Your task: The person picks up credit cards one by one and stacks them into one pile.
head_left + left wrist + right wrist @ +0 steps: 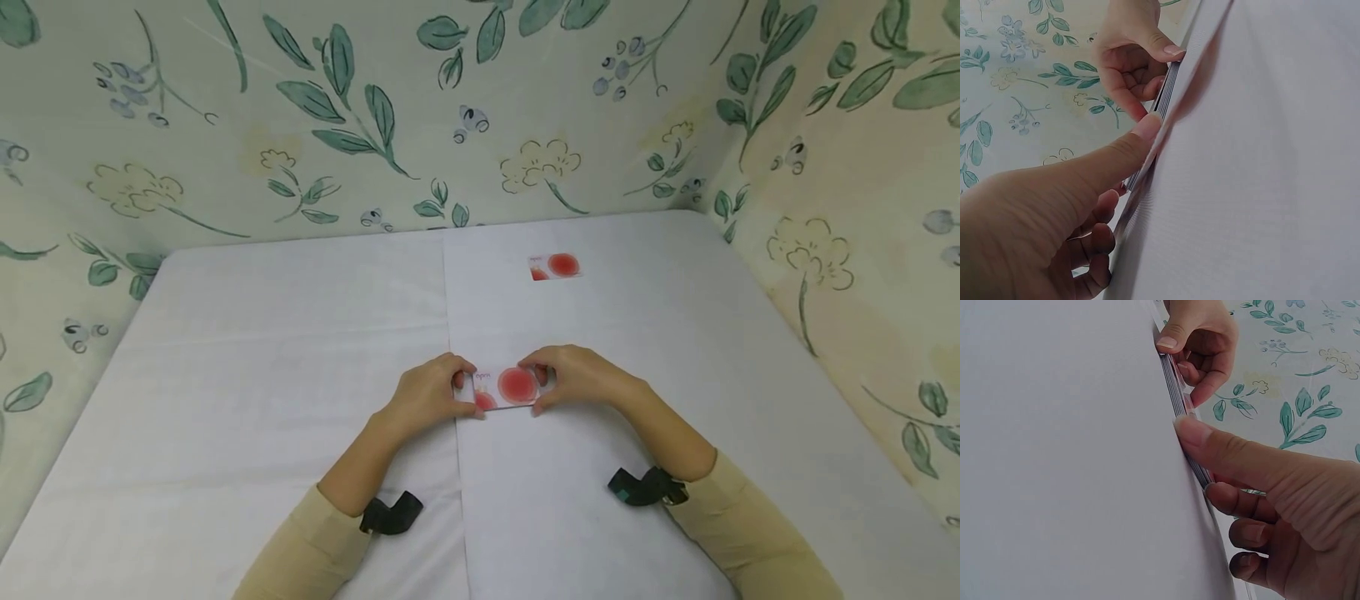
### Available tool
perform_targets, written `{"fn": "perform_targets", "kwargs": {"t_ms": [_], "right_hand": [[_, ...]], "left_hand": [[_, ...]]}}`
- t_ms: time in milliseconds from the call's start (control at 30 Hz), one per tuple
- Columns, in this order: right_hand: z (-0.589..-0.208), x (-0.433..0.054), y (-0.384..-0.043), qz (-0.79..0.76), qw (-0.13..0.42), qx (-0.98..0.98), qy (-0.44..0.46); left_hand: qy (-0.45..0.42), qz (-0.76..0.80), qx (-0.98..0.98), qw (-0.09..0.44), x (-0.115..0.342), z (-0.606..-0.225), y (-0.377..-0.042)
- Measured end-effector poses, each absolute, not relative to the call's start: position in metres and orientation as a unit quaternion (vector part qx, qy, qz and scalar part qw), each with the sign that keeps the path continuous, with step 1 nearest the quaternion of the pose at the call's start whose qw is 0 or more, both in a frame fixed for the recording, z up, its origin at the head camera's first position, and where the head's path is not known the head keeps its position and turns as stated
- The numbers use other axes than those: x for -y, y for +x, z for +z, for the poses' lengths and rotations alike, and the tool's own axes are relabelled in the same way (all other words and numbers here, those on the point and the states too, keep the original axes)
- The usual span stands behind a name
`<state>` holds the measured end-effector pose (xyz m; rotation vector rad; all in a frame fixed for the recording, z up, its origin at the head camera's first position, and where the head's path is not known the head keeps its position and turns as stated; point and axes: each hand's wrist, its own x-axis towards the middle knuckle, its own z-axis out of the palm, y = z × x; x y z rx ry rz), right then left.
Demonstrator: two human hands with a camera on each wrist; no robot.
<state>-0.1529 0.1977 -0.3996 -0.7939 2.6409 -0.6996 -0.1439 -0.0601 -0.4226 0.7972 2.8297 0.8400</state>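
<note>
A thin stack of cards (507,388), white with red circles on the top one, lies flat on the white cloth in the head view. My left hand (431,390) pinches its left end between thumb and fingers. At the opposite end, my right hand (579,377) grips the stack the same way. Several layered edges of the stack (1175,394) show between the two thumbs in the right wrist view. Farther back, a single-looking card (555,266) with the same red print lies apart from both hands.
A white cloth (285,375) with fold lines covers the table. Leaf-and-flower patterned walls (420,108) stand behind it and along both sides. Black wrist devices (645,486) sit at the sleeve cuffs.
</note>
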Motion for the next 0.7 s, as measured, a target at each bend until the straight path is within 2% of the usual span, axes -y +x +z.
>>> {"fn": "perform_targets", "kwargs": {"t_ms": [700], "right_hand": [[-0.4026, -0.2000, -0.1535, -0.270, 0.159, -0.912, -0.266]], "left_hand": [[0.267, 0.264, -0.926, 0.042, 0.0599, -0.4264, -0.1443]]}}
